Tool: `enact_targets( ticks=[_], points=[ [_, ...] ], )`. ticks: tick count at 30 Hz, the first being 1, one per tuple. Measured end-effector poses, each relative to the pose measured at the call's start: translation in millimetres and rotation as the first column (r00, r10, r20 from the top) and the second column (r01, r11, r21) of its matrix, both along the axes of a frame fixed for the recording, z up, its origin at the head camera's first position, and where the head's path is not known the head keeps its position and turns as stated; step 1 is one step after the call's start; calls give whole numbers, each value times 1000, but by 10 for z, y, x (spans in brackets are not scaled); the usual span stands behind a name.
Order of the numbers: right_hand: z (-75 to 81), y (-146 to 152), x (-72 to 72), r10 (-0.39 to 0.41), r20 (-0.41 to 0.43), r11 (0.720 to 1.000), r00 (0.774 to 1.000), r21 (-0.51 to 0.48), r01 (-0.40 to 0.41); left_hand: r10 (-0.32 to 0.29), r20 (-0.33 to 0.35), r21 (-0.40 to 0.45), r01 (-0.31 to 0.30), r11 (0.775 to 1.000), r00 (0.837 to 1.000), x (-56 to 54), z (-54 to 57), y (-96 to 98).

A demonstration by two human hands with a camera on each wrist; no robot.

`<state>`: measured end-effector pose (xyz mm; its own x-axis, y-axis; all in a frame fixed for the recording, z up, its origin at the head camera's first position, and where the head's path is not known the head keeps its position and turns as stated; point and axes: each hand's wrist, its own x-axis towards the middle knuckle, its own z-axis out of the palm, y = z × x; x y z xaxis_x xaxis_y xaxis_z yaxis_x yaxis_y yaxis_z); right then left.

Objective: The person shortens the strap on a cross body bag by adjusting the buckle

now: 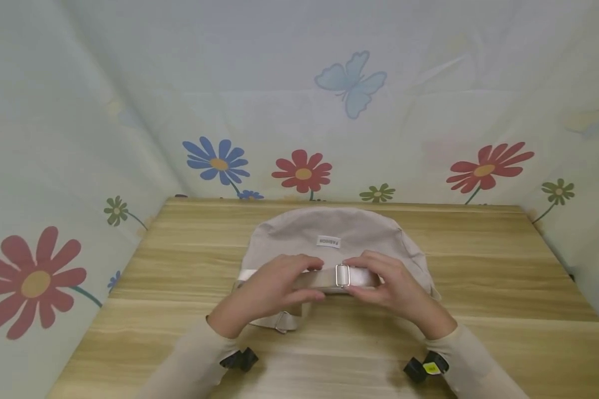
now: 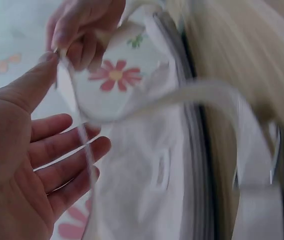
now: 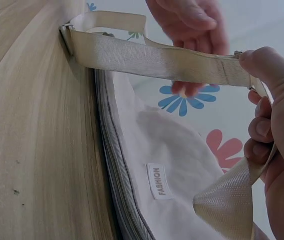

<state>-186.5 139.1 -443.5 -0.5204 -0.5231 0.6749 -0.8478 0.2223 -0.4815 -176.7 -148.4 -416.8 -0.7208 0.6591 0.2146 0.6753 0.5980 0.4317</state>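
A beige fabric bag point(image 1: 289, 235) with a small "FASHION" label point(image 3: 159, 181) lies on the table. Its webbing strap point(image 3: 157, 62) is raised above the bag. My right hand point(image 1: 396, 282) pinches the strap beside a metal slide buckle point(image 1: 343, 275), thumb against the buckle's edge and fingers curled behind the webbing. My left hand point(image 1: 279, 282) is around the strap on the other side, its fingers spread and relaxed in the left wrist view. The strap passes between that thumb and the fingers. A second buckle point(image 1: 282, 322) rests low at the bag's left side.
The wooden table point(image 1: 179, 244) extends around the bag. Behind it and at the sides hangs a pale cloth point(image 1: 259, 83) printed with flowers and a butterfly. Dark wrist devices point(image 1: 239, 359) sit at both sleeves.
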Motion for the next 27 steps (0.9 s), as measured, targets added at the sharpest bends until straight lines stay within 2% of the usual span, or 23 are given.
enact_targets(
  ticks=[4,10,16,21,27],
  points=[
    [-3,-9,-2,-13,21,1000,1000,28,12,-53,66,105,46,993,996,-37,-44,208],
    [18,-3,0,-22,41,998,999,58,19,-83,11,195,79,978,997,-52,-127,283],
    [48,80,3,-31,21,995,999,97,29,-114,-12,210,114,971,993,-57,-138,304],
    [26,161,-21,-27,-12,991,1000,132,29,-107,-50,189,114,975,993,-41,-152,284],
    [15,239,-45,-70,-98,983,993,165,86,-104,-70,184,115,976,992,-15,-134,251]
  ],
)
